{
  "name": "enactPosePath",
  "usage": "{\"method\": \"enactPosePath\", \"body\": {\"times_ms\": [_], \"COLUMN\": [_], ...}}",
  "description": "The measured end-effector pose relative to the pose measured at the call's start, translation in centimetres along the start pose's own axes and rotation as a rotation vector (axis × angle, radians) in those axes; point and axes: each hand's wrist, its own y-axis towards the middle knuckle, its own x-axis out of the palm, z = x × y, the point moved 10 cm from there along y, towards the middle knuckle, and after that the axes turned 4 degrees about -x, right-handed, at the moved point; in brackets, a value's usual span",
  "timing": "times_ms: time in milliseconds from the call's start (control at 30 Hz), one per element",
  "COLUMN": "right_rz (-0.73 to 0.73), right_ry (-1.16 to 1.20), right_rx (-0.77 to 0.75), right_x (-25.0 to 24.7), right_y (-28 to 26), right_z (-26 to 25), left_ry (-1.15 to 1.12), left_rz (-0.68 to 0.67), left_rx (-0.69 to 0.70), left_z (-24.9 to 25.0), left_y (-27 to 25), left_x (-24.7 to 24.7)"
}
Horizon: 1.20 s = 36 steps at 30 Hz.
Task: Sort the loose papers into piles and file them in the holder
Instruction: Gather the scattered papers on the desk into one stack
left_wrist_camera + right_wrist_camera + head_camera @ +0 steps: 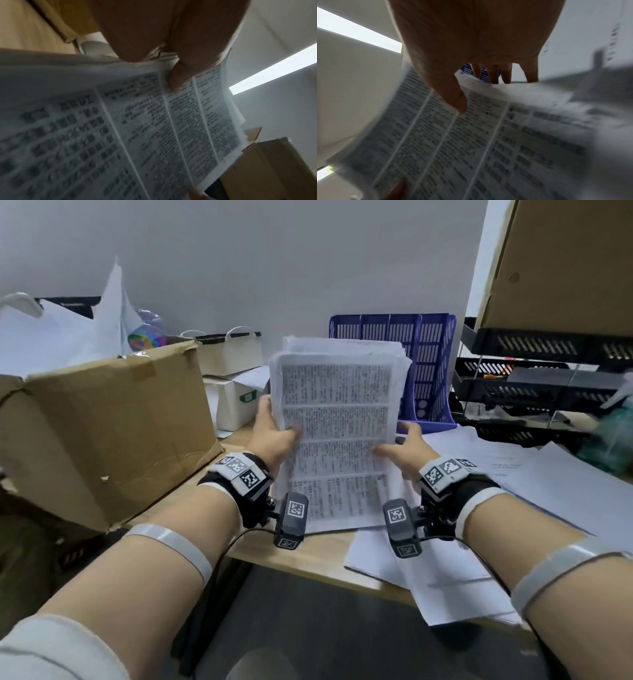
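A thick stack of printed papers stands nearly upright over the desk, its lower edge near the desk top. My left hand grips its left edge, thumb on the front page. My right hand grips the right edge, thumb on the front and fingers behind the stack. The print on the stack is dense and set in columns. The blue slotted file holder stands just behind the stack, partly hidden by it.
More loose white sheets lie on the wooden desk to the right. An open cardboard box sits at left, white boxes behind it. Black stacked mesh trays stand at far right under a cardboard panel.
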Motion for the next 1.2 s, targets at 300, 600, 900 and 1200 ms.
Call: {"method": "enactPosePath", "body": {"times_ms": [300,600,900,1200], "right_rz": [0.114,0.156,0.009,-0.033], "right_ry": [0.191,0.122,-0.067,-0.428], "right_rx": [-0.326,-0.286,-0.192,-0.127], "right_x": [-0.9,1.3,2.3,-6.8], "right_y": [-1.4,-4.2,-4.6,-5.9], "right_z": [-9.4,-6.3,-3.7,-6.5], "left_ry": [-0.024,0.065,0.046,-0.036], "left_rz": [0.042,0.071,0.059,-0.077], "left_rx": [0.165,0.134,-0.015,-0.174], "left_z": [5.5,0.7,-3.9,-3.2], "left_y": [-0.9,-2.8,-2.7,-1.9], "left_x": [-3.1,-2.3,-2.4,6.9]}}
